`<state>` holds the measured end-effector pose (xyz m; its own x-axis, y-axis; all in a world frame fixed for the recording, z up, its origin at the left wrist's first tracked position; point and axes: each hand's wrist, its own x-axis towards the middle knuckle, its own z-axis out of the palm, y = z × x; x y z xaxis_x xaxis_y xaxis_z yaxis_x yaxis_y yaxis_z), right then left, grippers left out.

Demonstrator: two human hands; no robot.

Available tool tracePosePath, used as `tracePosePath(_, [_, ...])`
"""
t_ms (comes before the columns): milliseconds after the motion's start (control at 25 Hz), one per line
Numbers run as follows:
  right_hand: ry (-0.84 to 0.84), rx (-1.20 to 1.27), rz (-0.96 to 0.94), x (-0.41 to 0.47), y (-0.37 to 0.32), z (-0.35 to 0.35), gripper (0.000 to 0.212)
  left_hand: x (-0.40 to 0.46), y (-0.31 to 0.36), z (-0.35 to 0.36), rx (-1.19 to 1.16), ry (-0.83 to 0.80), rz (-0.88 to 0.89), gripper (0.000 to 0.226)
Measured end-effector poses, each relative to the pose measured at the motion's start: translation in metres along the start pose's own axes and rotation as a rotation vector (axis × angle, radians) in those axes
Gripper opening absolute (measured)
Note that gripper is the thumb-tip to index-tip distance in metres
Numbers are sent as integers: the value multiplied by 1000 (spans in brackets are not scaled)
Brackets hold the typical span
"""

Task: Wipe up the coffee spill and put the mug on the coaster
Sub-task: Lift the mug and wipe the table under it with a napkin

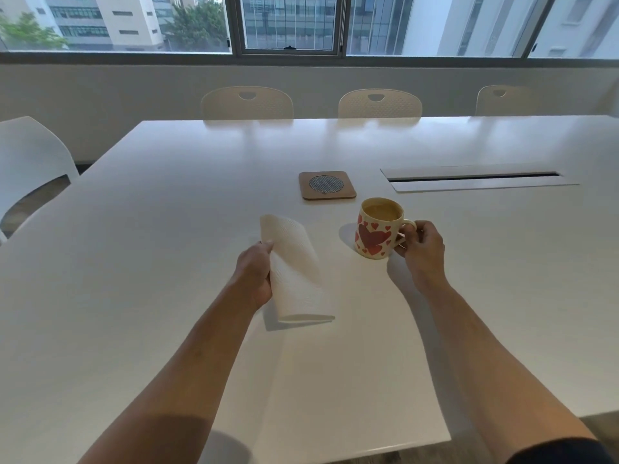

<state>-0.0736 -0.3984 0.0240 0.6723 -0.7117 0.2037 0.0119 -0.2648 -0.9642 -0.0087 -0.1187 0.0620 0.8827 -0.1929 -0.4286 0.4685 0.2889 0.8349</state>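
Just one mug (376,229), one coaster (327,185), one towel (294,269).

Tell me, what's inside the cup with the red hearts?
The cream ceramic mug with red hearts holds light brown milky coffee, filled fairly near the rim. The bottom of the mug is hidden by the drink. The right hand grips its handle.

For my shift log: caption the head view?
Left hand holds folded white paper towel; right hand grips heart-patterned ceramic mug handle.
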Motion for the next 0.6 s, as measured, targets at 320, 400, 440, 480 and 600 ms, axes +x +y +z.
tracePosePath(320, [46, 93, -15, -18, -37, 10, 12, 3, -10, 16, 28, -50, -74, 20])
tracePosePath(400, [36, 127, -16, -22, -49, 15, 14, 3, -14, 25, 38, -68, -87, 21])
tracePosePath(440, [31, 145, -15, -26, -55, 18, 15, 2, -16, 30, 44, -82, -91, 22])
tracePosePath(480, [26, 169, -12, -30, -59, 21, 15, 1, -18, 35, 38, -100, -93, 23])
tracePosePath(600, [24, 199, -3, -43, -67, 31, 15, -2, -23, 49, -52, -148, -109, 21])
